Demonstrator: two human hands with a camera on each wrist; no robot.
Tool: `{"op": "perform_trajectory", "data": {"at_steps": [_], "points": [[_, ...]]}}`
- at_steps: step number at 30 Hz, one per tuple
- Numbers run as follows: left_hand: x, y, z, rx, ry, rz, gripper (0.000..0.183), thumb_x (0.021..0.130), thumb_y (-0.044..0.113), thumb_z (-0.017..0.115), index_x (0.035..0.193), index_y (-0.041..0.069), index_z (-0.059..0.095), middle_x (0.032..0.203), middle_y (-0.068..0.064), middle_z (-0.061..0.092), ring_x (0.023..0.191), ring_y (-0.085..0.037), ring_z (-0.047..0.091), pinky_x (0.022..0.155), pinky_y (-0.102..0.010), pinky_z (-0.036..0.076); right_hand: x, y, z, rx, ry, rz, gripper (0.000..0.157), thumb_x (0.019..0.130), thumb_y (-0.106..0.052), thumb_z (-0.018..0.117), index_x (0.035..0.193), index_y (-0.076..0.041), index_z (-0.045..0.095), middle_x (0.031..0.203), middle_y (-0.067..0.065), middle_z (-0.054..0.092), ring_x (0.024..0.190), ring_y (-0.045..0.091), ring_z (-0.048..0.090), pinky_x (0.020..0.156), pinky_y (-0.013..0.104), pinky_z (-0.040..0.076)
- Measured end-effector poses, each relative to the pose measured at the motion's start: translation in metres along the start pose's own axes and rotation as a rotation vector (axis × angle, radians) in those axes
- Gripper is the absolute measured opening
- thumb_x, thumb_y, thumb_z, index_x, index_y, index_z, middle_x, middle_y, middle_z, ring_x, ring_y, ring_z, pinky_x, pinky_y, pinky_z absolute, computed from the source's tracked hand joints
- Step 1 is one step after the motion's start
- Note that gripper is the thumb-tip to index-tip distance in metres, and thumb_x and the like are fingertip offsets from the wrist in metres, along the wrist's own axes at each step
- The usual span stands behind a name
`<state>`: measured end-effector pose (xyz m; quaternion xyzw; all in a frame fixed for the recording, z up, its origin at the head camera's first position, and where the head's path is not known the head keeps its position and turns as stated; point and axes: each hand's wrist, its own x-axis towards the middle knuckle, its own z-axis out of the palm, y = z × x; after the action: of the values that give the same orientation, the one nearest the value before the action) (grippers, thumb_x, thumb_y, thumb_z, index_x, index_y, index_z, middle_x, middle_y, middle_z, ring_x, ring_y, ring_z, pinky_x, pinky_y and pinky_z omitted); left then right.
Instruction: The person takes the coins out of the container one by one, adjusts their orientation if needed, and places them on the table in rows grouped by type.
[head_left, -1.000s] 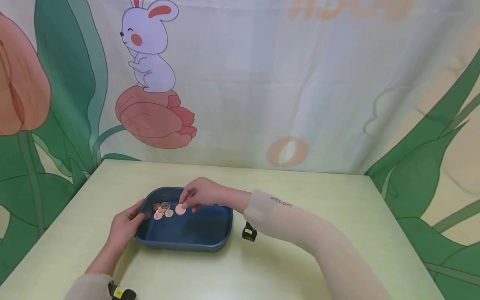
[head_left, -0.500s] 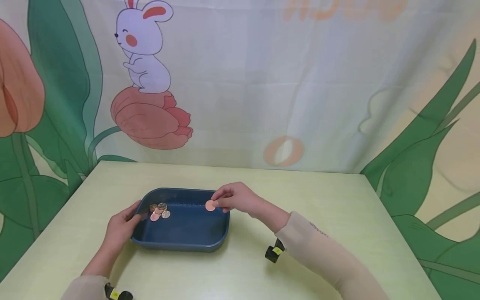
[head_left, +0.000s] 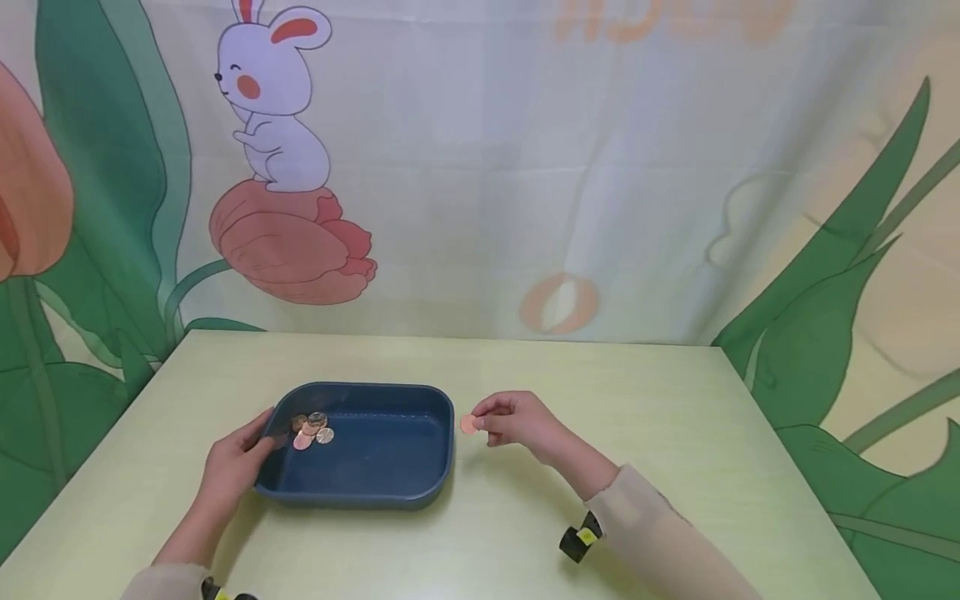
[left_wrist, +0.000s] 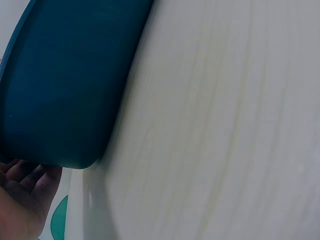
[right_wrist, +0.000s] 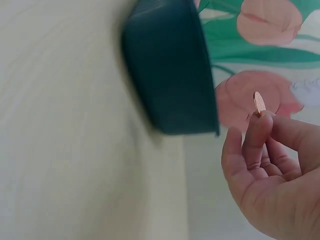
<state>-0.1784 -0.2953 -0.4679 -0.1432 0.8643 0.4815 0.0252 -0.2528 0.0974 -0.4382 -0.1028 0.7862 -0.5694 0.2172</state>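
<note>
A dark blue rectangular tray (head_left: 360, 502) with rounded corners stands on the table. My left hand (head_left: 234, 462) grips its left end, thumb over the rim and fingers against the outer wall. Several coins (head_left: 309, 430), copper and silver in colour, lie bunched inside near that thumb. Just past the tray's right rim, my right hand (head_left: 519, 425) pinches one copper-coloured coin (head_left: 468, 425) between thumb and forefinger. In the right wrist view this coin (right_wrist: 259, 102) shows nearly edge-on above the fingertips. The left wrist view catches the tray's outer side (left_wrist: 65, 90) and part of the left hand (left_wrist: 25, 200).
The pale table (head_left: 585, 375) runs back to a hanging curtain (head_left: 480, 167) printed with a rabbit, tulips and leaves. A small black camera (head_left: 580, 540) sits on the right wrist, another (head_left: 217, 592) on the left.
My right hand has carried the copper coin rightward from over the coin pile, across the tray and past its right rim. The left hand keeps its grip on the tray.
</note>
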Motion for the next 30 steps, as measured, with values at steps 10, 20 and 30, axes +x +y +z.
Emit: {"op": "perform_trajectory", "data": {"at_steps": [10, 20, 30], "points": [[0.0, -0.001, -0.002, 0.039, -0.008, 0.003, 0.057, 0.104, 0.015, 0.044, 0.158, 0.003, 0.032, 0.158, -0.025, 0.034, 0.154, -0.045, 0.028, 0.122, -0.056, 0.033, 0.004, 0.037, -0.014, -0.085, 0.083, 0.112, 0.014, 0.095, -0.005, 0.067, 0.106, 0.003, 0.071, 0.085, 0.003, 0.073, 0.07, 0.011, 0.062, 0.069, 0.027, 0.06], [0.002, 0.0, -0.001, 0.041, -0.008, -0.002, 0.057, 0.104, 0.015, 0.043, 0.158, 0.002, 0.032, 0.157, -0.026, 0.034, 0.153, -0.046, 0.029, 0.121, -0.056, 0.033, 0.012, 0.048, -0.004, -0.21, 0.175, 0.176, 0.008, 0.091, -0.005, 0.072, 0.097, 0.0, 0.076, 0.072, -0.002, 0.065, 0.057, 0.008, 0.054, 0.054, 0.02, 0.049], [0.002, 0.0, 0.0, 0.034, -0.01, 0.002, 0.057, 0.104, 0.014, 0.043, 0.158, 0.002, 0.032, 0.158, -0.025, 0.034, 0.154, -0.045, 0.028, 0.122, -0.056, 0.032, 0.013, 0.046, 0.002, -0.248, 0.245, 0.156, 0.007, 0.089, -0.005, 0.074, 0.094, -0.001, 0.076, 0.072, 0.0, 0.066, 0.055, 0.009, 0.048, 0.051, 0.021, 0.041]]}}
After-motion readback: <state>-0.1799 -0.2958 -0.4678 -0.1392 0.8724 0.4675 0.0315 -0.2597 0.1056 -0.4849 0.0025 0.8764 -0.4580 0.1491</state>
